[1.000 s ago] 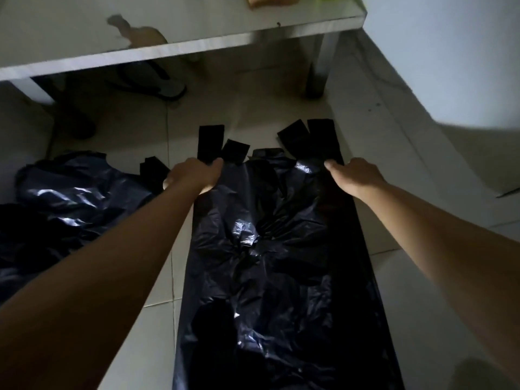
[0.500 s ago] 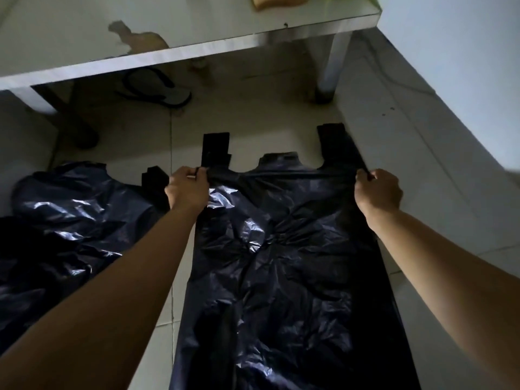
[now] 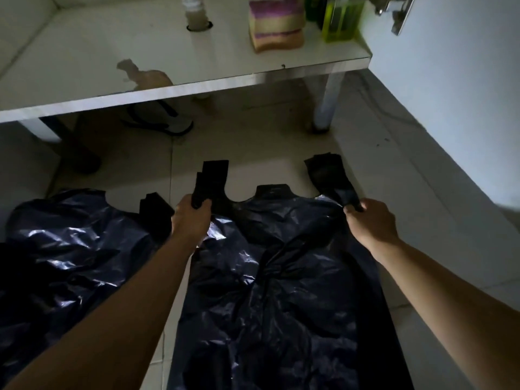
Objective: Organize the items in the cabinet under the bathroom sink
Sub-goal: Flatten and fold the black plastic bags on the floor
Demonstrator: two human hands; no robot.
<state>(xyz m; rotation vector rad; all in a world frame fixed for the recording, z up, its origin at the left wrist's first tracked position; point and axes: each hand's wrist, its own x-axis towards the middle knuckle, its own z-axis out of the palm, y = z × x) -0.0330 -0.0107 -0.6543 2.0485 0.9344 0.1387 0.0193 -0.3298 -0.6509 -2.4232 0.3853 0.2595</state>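
A large black plastic bag (image 3: 281, 299) lies spread flat on the tiled floor in front of me, its two handle loops pointing away. My left hand (image 3: 191, 220) grips the bag's left handle at its base. My right hand (image 3: 368, 220) pinches the right handle at its base. A second black bag (image 3: 70, 249) lies crumpled on the floor to the left. Beyond them is the open cabinet's white floor shelf (image 3: 112, 66), with a striped sponge stack (image 3: 277, 23) and a green bottle (image 3: 340, 21) at its right end.
A drain pipe (image 3: 197, 12) passes through the shelf. A sandal (image 3: 166, 122) lies under the cabinet, which stands on a metal leg (image 3: 326, 105). The open cabinet door (image 3: 450, 94) rises on the right, with a hinge (image 3: 399, 12) at the top.
Both hands slid back along the bag from its handles and took hold of the handle bases. The head tilted up, so the cabinet shelf and its items came into view.
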